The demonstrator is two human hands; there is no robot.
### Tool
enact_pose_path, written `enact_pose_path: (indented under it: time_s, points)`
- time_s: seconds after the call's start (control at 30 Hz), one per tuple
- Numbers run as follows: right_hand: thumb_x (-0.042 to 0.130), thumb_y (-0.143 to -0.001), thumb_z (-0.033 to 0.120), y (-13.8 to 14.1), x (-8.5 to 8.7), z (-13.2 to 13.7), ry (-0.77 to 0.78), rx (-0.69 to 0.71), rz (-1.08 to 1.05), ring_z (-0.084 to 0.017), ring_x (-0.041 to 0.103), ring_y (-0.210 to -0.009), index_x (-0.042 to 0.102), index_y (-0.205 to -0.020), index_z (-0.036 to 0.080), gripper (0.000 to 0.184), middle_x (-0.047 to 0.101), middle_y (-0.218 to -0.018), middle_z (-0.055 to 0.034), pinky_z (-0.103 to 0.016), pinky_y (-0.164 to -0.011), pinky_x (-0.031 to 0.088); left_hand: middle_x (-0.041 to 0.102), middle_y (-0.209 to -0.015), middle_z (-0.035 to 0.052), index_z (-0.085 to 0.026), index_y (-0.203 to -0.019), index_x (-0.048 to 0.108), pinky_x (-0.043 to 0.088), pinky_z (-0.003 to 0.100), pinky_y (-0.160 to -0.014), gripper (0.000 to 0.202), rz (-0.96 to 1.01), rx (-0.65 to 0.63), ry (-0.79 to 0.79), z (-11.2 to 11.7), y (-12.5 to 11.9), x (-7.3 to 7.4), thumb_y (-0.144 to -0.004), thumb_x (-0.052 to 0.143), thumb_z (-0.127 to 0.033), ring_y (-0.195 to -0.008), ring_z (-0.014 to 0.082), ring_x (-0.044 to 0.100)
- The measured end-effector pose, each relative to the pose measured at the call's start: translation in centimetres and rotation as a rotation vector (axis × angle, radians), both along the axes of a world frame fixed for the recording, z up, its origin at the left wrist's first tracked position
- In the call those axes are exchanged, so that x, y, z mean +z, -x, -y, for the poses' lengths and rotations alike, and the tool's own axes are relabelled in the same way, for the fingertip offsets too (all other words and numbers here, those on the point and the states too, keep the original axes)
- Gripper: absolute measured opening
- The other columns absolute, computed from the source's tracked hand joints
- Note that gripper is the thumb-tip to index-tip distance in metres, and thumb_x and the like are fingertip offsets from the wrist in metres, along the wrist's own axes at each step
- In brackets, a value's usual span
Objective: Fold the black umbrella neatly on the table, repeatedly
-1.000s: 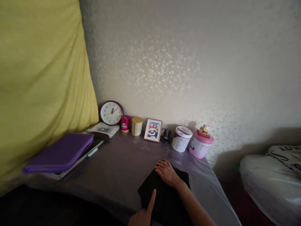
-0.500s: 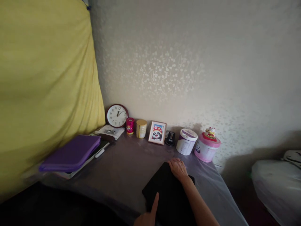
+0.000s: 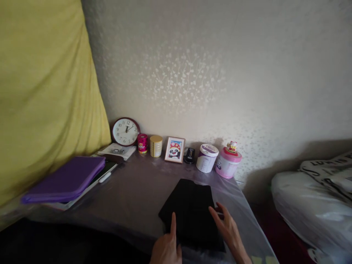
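Observation:
A black folded cloth (image 3: 192, 212), perhaps a garment, lies flat on the table near me. My left hand (image 3: 166, 247) is at its lower left, with the index finger stretched out over the fabric and the thumb apart from it; the other fingers are mostly hidden. Along the cloth's right edge is my right hand (image 3: 228, 229), thumb and fingers spread and nothing held between them. Whether its fingertips touch the fabric I cannot tell.
A plastic-covered table (image 3: 137, 194) bears a purple folder (image 3: 66, 178) at left. Along the wall stand a clock (image 3: 126, 131), pink tin (image 3: 142, 143), yellow-lidded can (image 3: 156, 146), panda picture frame (image 3: 175, 149), black object (image 3: 189, 155), white-purple tub (image 3: 207, 158) and pink tub (image 3: 228, 165) with figurine.
My right hand has come off the cloth's far edge and drawn back toward me to its right side. My left hand stays at the lower left. The view has shifted right.

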State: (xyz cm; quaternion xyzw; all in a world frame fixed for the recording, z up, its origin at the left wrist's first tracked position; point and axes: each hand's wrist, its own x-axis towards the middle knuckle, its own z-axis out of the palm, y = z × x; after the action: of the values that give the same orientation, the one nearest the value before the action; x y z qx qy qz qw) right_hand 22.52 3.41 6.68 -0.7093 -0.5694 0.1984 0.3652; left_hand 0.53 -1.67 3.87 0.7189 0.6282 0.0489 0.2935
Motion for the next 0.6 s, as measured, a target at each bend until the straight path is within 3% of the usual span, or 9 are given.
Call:
enact_pose_path:
  time_s: [0.23, 0.37, 0.6]
  points:
    - [0.049, -0.068, 0.054, 1.7, -1.4, 3.6, 0.054, 0.017, 0.027, -0.027, 0.062, -0.097, 0.057, -0.106, 0.019, 0.052, 0.068, -0.101, -0.0103, -0.032, -0.079, 0.050, 0.067, -0.094, 0.0124, -0.007, -0.133, -0.020, 0.045, 0.032, -0.071, 0.083, 0.028, -0.017, 0.030, -0.1, 0.1, 1.1, -0.080, 0.041, -0.022, -0.083, 0.0223, 0.063]
    - [0.043, -0.073, 0.055, 2.6, -0.1, 3.8, 0.062, 0.077, 0.021, -0.026, 0.066, -0.086, 0.062, -0.092, 0.022, 0.043, 0.070, -0.088, -0.0084, -0.029, -0.068, 0.050, 0.067, -0.095, 0.0132, -0.008, -0.133, -0.021, 0.045, 0.033, -0.072, 0.084, 0.022, -0.012, 0.013, -0.2, 0.0, 0.6, -0.079, 0.042, -0.022, -0.085, 0.0229, 0.062]
    - [0.043, -0.077, 0.055, 6.6, 2.6, 1.4, -0.108, 0.240, -0.079, -0.022, 0.063, -0.069, 0.062, -0.083, 0.020, 0.041, 0.068, -0.074, -0.0062, -0.027, -0.061, 0.049, 0.066, -0.099, 0.0151, -0.004, -0.135, -0.015, 0.047, 0.040, -0.076, 0.087, 0.014, 0.017, 0.021, -0.4, -0.1, 0.1, -0.074, 0.045, -0.019, -0.087, 0.0276, 0.063]
